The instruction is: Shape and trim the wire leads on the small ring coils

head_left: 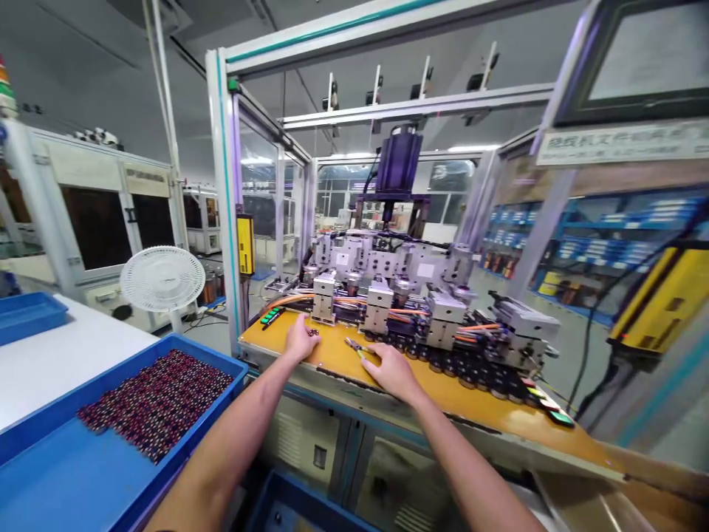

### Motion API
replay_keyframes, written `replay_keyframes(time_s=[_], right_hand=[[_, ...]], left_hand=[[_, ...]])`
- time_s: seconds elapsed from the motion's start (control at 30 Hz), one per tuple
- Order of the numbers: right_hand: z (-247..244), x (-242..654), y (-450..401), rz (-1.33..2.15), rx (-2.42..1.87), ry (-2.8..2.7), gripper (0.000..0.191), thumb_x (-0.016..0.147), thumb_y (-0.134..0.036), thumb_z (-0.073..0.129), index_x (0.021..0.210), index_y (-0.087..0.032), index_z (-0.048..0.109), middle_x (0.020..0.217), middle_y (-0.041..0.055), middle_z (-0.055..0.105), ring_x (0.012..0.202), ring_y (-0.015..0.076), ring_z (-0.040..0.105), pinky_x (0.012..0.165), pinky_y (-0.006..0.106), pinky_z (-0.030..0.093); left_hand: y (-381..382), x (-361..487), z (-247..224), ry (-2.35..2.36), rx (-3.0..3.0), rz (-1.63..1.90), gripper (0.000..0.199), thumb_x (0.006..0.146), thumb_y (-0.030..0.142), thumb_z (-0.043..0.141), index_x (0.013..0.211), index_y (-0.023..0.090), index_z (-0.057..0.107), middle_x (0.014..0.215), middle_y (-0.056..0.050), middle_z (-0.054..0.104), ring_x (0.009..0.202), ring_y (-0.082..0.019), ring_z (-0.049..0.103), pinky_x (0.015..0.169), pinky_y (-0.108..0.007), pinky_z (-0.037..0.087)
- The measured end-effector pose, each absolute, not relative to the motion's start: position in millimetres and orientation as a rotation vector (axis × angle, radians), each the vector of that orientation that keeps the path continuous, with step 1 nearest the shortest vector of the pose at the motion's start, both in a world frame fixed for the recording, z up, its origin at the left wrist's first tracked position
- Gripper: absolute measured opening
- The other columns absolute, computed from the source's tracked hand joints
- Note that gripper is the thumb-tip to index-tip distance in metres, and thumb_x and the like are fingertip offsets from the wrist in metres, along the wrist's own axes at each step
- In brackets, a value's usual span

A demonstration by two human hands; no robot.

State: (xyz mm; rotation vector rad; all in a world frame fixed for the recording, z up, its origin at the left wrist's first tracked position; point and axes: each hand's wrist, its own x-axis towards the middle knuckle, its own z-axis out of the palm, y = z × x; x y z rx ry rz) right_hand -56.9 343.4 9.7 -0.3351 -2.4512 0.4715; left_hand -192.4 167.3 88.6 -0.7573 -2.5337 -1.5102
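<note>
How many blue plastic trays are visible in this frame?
3. One large blue plastic tray of small dark parts at lower left; a second blue tray on the white table at far left; a third partly visible at bottom centre. Others may be hidden.

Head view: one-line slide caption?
Left hand and right hand rest on yellow machine bench, small pliers between them.
</note>
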Motion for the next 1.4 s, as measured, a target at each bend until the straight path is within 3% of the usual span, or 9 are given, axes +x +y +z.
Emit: replay_keyframes(time_s=[0.17,0.43,0.53,0.6,0.67,0.83,1.23,1.33,1.4], right_hand=[[4,-60,344,0.514,-0.287,-2.422,0.028,0.088,-0.027,0.063,0.112,-0.012,0.067,0.119,0.0118,0.068,0.111,0.0248,0.064,0.1,0.043,0.049],[22,-62,327,0.499,-0.319,-2.321,0.034,0.078,-0.033,0.058,0.103,-0.013,0.071,0.115,0.0178,0.071,0.107,0.035,0.066,0.097,0.047,0.053],[37,-19,285,0.497,-0.168,-2.193,0.043,0.086,-0.042,0.055,0.118,-0.015,0.064,0.124,0.0153,0.066,0.113,0.0314,0.064,0.1,0.044,0.052],[43,21,246,0.533,0.245,-2.096,0.042,0.093,-0.04,0.056,0.131,-0.024,0.054,0.114,0.0095,0.07,0.091,0.0252,0.071,0.081,0.038,0.06],[45,57,208,0.443,0.595,-2.063,0.044,0.095,-0.034,0.056,0.137,-0.023,0.048,0.116,0.0103,0.07,0.091,0.023,0.071,0.073,0.032,0.059],[41,89,161,0.49,0.72,-2.344,0.026,0.096,-0.011,0.04,0.096,-0.018,0.066,0.072,0.0053,0.068,0.061,0.0184,0.063,0.055,0.03,0.046],[26,109,168,1.303,0.805,-2.588,0.024,0.095,-0.015,0.046,0.083,-0.018,0.067,0.063,-0.0016,0.057,0.056,0.0102,0.05,0.059,0.024,0.038],[23,105,175,1.562,0.676,-2.538,0.007,0.09,-0.025,0.066,0.089,-0.019,0.068,0.074,-0.001,0.062,0.065,0.0104,0.056,0.064,0.022,0.042],[23,99,175,1.708,0.51,-2.38,0.025,0.076,-0.034,0.082,0.088,-0.018,0.066,0.082,-0.0001,0.063,0.072,0.0119,0.056,0.069,0.022,0.045]], left_hand=[[84,-142,70,-2.359,-0.663,-1.982,0.054,0.08,0.021,0.073,0.128,0.015,0.049,0.104,-0.008,0.068,0.078,-0.016,0.069,0.075,-0.034,0.057],[-2,-42,28,-2.074,-0.724,-2.405,0.063,0.051,0.013,0.086,0.107,0.02,0.059,0.089,-0.005,0.072,0.081,-0.017,0.068,0.074,-0.028,0.056],[-13,-22,24,-2.013,-0.988,-2.178,0.06,0.059,0.007,0.082,0.113,0.025,0.062,0.093,-0.004,0.073,0.08,-0.016,0.069,0.073,-0.027,0.057],[-18,-15,23,-1.968,-1.108,-1.95,0.059,0.066,0.006,0.078,0.118,0.03,0.062,0.095,-0.003,0.073,0.078,-0.015,0.069,0.073,-0.026,0.058],[-21,-11,25,-1.925,-1.184,-1.79,0.061,0.071,0.006,0.076,0.123,0.034,0.06,0.094,-0.001,0.072,0.079,-0.014,0.069,0.073,-0.024,0.059],[-22,-7,31,-1.849,-1.26,-1.704,0.071,0.072,0.002,0.076,0.13,0.037,0.055,0.096,0.002,0.072,0.083,-0.012,0.07,0.079,-0.021,0.059],[-22,-9,38,-1.984,-1.233,-2.0,0.069,0.066,0.004,0.082,0.125,0.023,0.053,0.092,-0.002,0.074,0.082,-0.014,0.073,0.075,-0.023,0.062],[-20,-6,36,-1.981,-1.287,-1.948,0.069,0.07,0.001,0.078,0.129,0.024,0.05,0.099,-0.004,0.075,0.086,-0.015,0.074,0.077,-0.024,0.062],[-19,-3,33,-1.955,-1.353,-1.89,0.073,0.071,-0.003,0.075,0.133,0.027,0.049,0.104,-0.004,0.074,0.088,-0.014,0.073,0.08,-0.022,0.062]])
